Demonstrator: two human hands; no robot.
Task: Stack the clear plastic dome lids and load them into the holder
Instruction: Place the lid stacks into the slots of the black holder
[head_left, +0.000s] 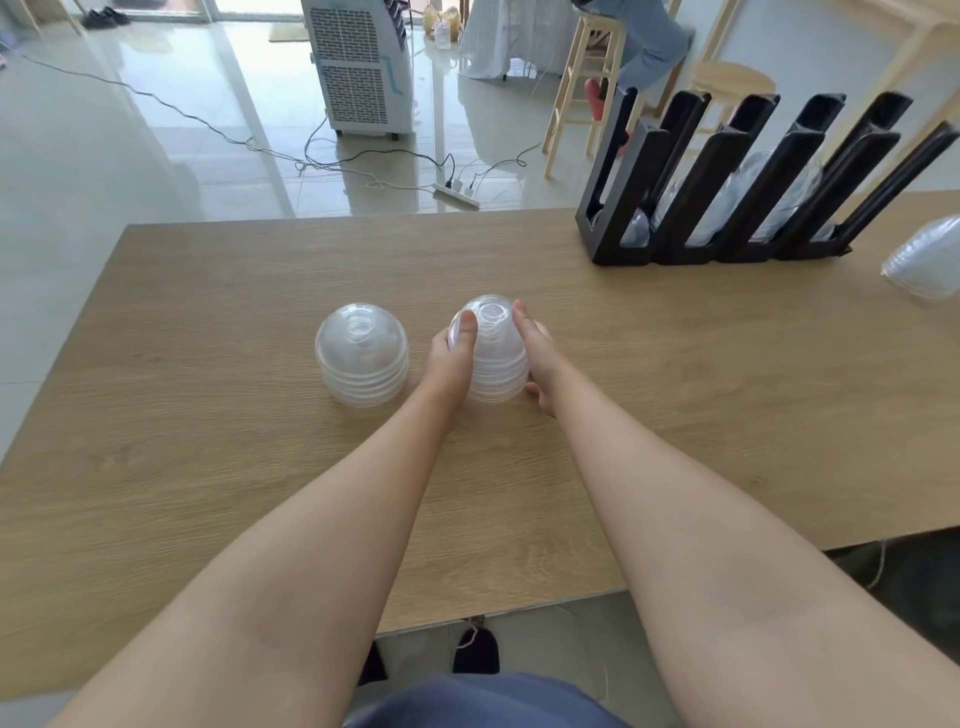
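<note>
Wooden table (208, 467): left hand (451, 358) and right hand (537, 353) both grasp lid stack (493, 358). Black holder (727, 182) far right; tiled floor (130, 156), air cooler (358, 67) beyond.

Fingers of left hand (453, 349) and right hand (536, 349) hidden behind held lid stack (493, 353); lid pile (927, 260) cut by right edge; lid count in holder (727, 176) slots indeterminate behind black dividers.

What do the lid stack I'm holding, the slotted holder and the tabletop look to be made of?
Lid stack: thin clear plastic, glossy; hands and table show through. Holder: black, matte, probably plastic or painted board; hard to tell. Table: light wood-grain surface, likely laminate given the thin edge.
</note>
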